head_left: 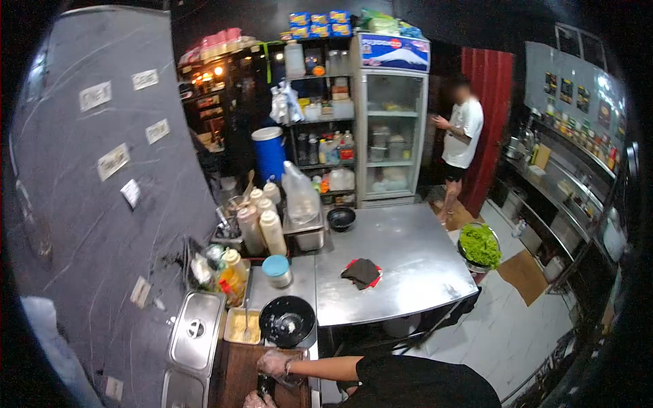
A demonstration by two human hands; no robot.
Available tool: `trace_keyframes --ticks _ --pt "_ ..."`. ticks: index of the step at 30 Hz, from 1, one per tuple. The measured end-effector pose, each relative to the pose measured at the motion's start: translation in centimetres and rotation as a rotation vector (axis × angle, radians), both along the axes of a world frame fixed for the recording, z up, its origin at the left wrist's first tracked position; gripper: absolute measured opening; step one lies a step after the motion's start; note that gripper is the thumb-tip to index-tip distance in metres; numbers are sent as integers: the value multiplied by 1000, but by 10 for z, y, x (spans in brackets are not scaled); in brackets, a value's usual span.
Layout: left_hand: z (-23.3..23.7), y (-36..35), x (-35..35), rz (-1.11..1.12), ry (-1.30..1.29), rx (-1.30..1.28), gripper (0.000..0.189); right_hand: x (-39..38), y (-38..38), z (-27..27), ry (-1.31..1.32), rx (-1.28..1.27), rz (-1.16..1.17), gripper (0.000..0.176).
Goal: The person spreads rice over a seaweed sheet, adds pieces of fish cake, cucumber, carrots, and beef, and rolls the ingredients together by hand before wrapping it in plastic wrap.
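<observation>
My right hand (274,365), in a clear plastic glove, is over a dark brown cutting board (235,370) at the bottom of the view. Its fingers are curled down; whatever they hold is too small and blurred to name. Below it, cut off by the frame's lower edge, my left hand (260,400) is also gloved, its fingers bent towards a small pale and dark patch. Just beyond the board are a tub of yellow food (237,334) with a utensil in it and a black bowl (299,314) with white bits inside.
Lidded steel pans (197,326) stand left of the board. Squeeze bottles (273,234) and a blue-lidded jar (277,269) are behind. A dark cloth (362,273) lies on the steel table (408,234); lettuce (480,245) is past its corner. A person (462,132) stands by the fridge (391,136).
</observation>
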State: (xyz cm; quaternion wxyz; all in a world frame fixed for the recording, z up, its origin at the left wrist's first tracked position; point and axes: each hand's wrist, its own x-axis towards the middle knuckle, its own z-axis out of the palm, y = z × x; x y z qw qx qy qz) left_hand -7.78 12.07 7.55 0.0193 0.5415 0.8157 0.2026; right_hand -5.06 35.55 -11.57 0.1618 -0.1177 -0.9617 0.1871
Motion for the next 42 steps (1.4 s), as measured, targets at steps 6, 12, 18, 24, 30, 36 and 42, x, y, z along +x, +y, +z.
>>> trace_keyframes --ticks 6,12,18,24,30,36,42 --pt "-38 38 -7 -48 46 94 39 33 -13 52 81 -577 -45 15" --pt "-54 56 -1 -30 96 22 45 36 -12 69 28 -661 -31 20" --pt "-55 51 6 42 453 -17 53 41 -21 60 -29 -688 21 45" --pt "-49 52 4 80 382 -109 50 17 -25 -36 432 -856 183 31" --pt "-36 58 13 140 146 -281 48 3 -29 -13 136 -658 -184 17" --pt "-43 57 8 146 50 -423 60 20 -30 43 140 -742 -16 15" --pt "-28 57 10 51 397 -208 53 33 -21 81 129 -897 -24 13"
